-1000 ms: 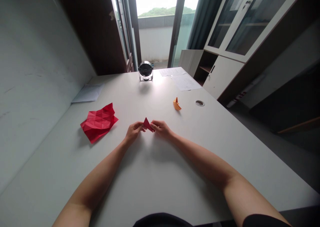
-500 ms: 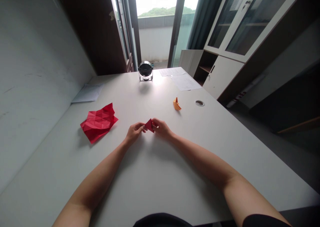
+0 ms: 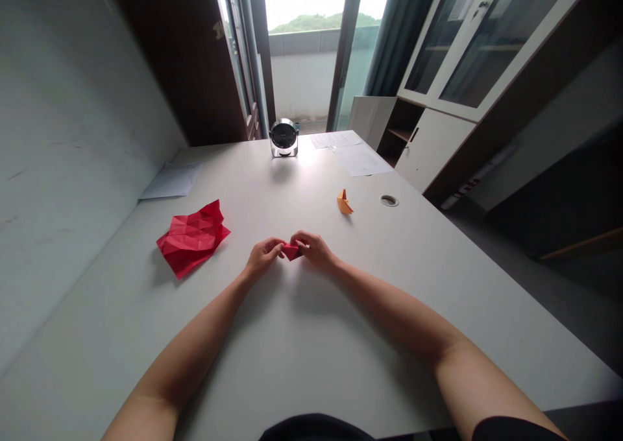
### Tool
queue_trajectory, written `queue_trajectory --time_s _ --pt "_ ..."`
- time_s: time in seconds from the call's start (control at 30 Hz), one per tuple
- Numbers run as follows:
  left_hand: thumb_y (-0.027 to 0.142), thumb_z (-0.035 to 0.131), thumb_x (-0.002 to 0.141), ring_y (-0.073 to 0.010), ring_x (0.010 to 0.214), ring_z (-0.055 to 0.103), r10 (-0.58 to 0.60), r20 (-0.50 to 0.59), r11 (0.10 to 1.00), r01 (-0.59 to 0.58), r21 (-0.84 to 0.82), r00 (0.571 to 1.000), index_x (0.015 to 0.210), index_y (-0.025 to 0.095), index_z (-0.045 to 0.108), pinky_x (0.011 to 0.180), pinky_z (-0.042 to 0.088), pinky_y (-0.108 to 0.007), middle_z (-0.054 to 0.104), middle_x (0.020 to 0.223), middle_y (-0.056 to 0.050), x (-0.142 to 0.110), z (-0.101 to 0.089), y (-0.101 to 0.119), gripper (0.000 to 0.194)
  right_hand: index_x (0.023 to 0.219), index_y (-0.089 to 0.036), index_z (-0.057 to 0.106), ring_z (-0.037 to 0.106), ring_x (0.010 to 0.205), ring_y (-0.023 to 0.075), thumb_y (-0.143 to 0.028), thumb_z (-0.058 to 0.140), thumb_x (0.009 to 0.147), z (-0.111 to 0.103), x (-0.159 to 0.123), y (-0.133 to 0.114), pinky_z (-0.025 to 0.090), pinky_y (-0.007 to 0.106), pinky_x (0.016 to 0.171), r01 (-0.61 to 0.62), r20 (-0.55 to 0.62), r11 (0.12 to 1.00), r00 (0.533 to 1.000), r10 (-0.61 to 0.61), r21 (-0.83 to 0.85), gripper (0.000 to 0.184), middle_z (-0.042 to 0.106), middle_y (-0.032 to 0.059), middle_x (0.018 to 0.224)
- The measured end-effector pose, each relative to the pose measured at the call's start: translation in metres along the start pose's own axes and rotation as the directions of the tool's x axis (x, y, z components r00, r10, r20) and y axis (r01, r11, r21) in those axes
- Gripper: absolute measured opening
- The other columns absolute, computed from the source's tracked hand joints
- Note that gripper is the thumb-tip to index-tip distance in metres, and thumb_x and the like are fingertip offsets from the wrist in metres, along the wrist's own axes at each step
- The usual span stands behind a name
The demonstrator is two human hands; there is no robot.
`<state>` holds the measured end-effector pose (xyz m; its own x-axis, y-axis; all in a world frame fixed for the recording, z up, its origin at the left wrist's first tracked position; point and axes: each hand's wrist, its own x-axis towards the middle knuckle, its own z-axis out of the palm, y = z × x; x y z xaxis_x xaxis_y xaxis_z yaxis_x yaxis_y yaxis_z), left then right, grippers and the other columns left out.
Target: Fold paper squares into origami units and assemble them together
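A small folded piece of red paper (image 3: 293, 252) is between my two hands, over the middle of the table. My left hand (image 3: 265, 255) pinches its left side, thumb and fingers together. From the right, my right hand (image 3: 312, 247) grips the other side, its index finger resting along the top. Fingers cover both ends of the folded paper. To the left lies a larger creased sheet of red paper (image 3: 193, 238), partly opened out. A small orange folded paper figure (image 3: 344, 202) stands beyond my right hand.
On the white table (image 3: 311, 363), a round black device on a silver stand (image 3: 283, 137) stands at the far edge. Printed sheets (image 3: 363, 159) lie far right, papers (image 3: 170, 180) far left by the wall. A cable hole (image 3: 389, 200) is near the right edge.
The small red paper has turned in my hands: its upward-pointing triangle has gone, and it now looks low and wide with a downward point. My right fingers have shifted over its top.
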<state>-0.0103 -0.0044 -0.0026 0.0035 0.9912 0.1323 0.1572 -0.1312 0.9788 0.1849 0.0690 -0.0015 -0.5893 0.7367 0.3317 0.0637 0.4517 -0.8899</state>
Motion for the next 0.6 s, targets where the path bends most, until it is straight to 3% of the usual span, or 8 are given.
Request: queue_trajectory --time_s 0.6 --pt "0.048 0.064 0.088 -0.0172 0.072 0.064 -0.015 0.046 0.998 0.012 0.069 0.999 0.092 0.015 0.073 0.071 0.049 -0.028 0.071 0.076 -0.005 -0.0015 -0.0012 0.0033 0.034 0.086 -0.018 0.070 0.061 0.076 0.0189 -0.031 0.054 0.093 -0.0016 -0.0018 -0.0031 0.048 0.032 0.073 0.036 -0.038 0.999 0.999 -0.037 -0.029 0.021 0.070 0.0075 0.085"
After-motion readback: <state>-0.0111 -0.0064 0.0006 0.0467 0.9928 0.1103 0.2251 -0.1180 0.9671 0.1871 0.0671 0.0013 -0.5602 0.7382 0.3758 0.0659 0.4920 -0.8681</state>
